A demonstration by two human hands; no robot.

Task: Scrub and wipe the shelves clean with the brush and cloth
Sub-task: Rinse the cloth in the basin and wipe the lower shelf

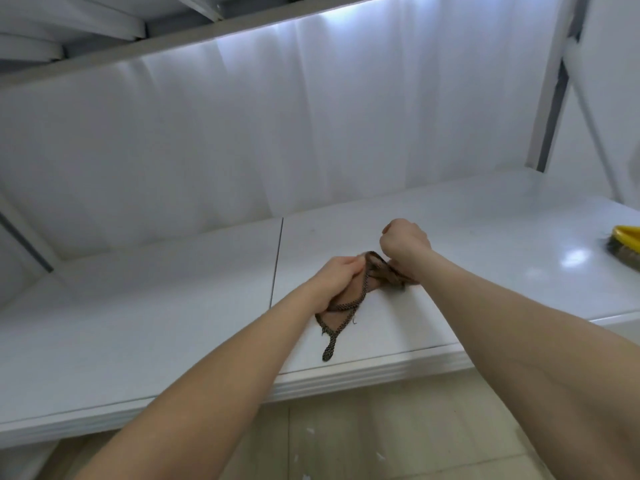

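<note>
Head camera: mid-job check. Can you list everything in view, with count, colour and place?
cloth: one, brown with a dark patterned edge, on the shelf at centre, bunched between both hands
brush: one, yellow back with brownish bristles, on the shelf at the far right, partly cut off
shelf: one, white, across the view, with a seam left of the hands
back panel: one, white, behind the shelf
upper shelf: one, grey-white underside, top of view
post: one, grey, right rear corner
floor: beige tiles, below the shelf front
left hand: grips the cloth's left part
right hand: fingers curled, holds the cloth's right end
</note>
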